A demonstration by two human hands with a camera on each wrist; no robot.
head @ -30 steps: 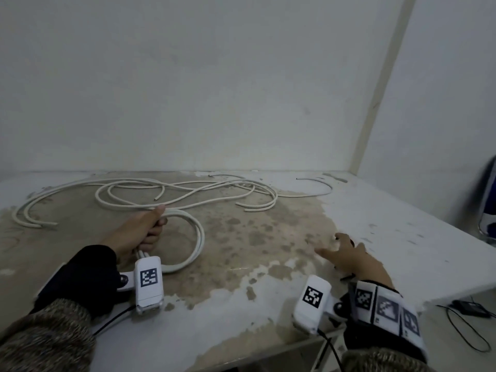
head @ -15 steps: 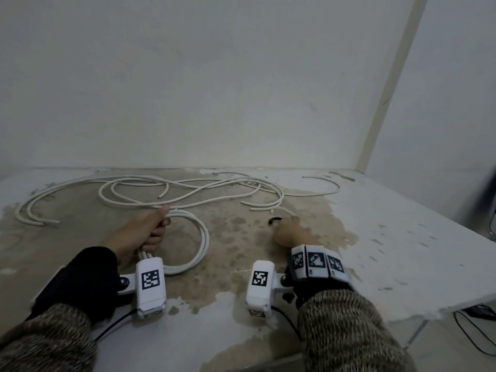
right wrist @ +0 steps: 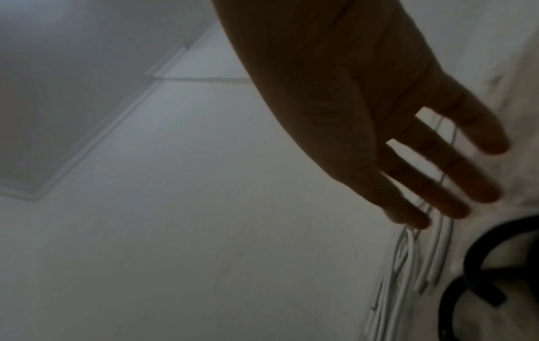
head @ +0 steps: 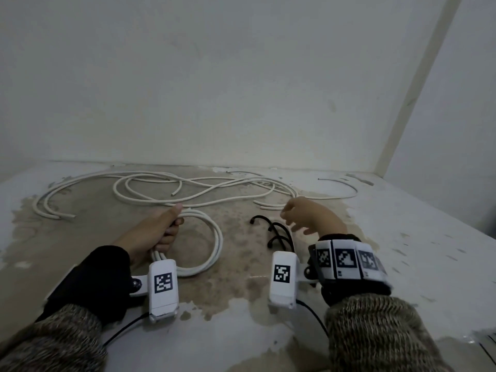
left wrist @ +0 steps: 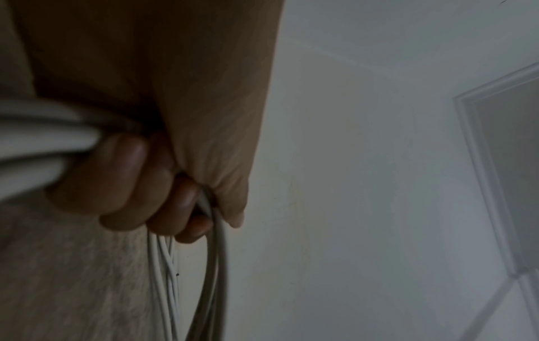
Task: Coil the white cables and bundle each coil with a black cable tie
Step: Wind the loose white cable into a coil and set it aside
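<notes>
Left hand (head: 158, 232) grips the near-left side of the coil (head: 212, 245), fingers (left wrist: 125, 175) curled round several turns of white cable; the rest of the loop lies flat on the stained table (head: 402, 237). Right hand (head: 306, 218) hovers with fingers (right wrist: 466, 184) spread and straight, holding nothing, just above and to the right of the black ties (head: 279, 234), which lie on the table between the two hands. Loose cables (head: 188, 189) sprawl along the far side, near the wall.

Handling, as judged: the cable looks light and springy, stiff enough to hold a round loop yet likely to spring open if the grip slackens, so the bunched turns are best kept pinched where they cross. The ties appear thin, curved and semi-rigid, and seem to overlap; one is best taken by a free end with fingertip and thumb, lest the others drag along. Wrapping should fall beside the left hand's grip, where the turns already sit tight together.
</notes>
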